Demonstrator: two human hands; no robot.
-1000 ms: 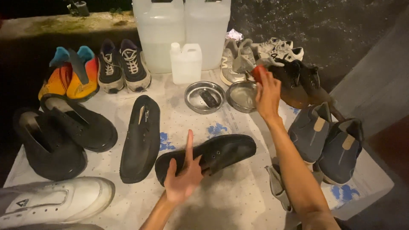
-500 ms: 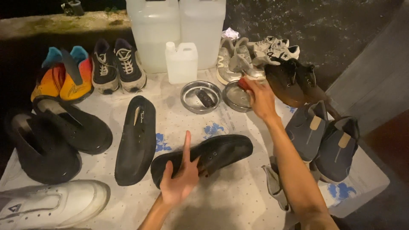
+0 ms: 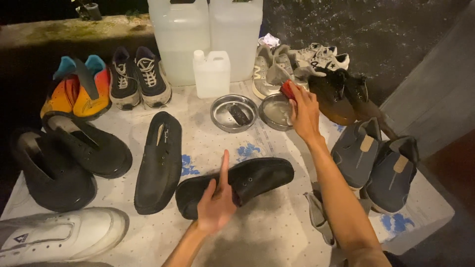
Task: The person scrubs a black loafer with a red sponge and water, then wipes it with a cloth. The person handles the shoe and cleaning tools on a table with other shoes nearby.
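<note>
A: Where's the black shoe (image 3: 247, 182) and how's it lying?

B: Centre of the tabletop (image 3: 277, 232), near edge. Long axis runs roughly left-right, right end tipped slightly away from the camera. Can't tell toe from heel for sure. Matte black, smooth rounded outline, two small eyelet dots on the side.

A: Left hand (image 3: 216, 204)?

B: Wrapped around the shoe's left half from below, index finger straight and pointing up across it. Holding it, shoe touching or just above the cloth.

A: Right hand (image 3: 303, 112)?

B: Reached out over the right metal dish (image 3: 274, 111), fingers curled closed around a small red-tipped thing (image 3: 287, 89), looks like a brush or sponge, mostly hidden. It sits at the dish's far rim.

A: Surface?

B: White cloth, fine dot pattern, blue flower prints.

A: What else?

B: Second round metal dish (image 3: 233, 113) just left of the first, shiny, a dark oblong lump in it. Small white plastic jug (image 3: 212, 73) behind, two big translucent jugs (image 3: 205, 34) further back. A matching black slip-on (image 3: 160, 162) lies left of the held shoe, long axis near-far. Two bigger black shoes (image 3: 69, 158) far left, a white sneaker (image 3: 59, 235) at the near left corner. Grey-blue pair (image 3: 378, 163) on the right, brown leather shoes (image 3: 339, 96) beyond the right hand. Grey rag (image 3: 319, 217) near the right forearm.
</note>
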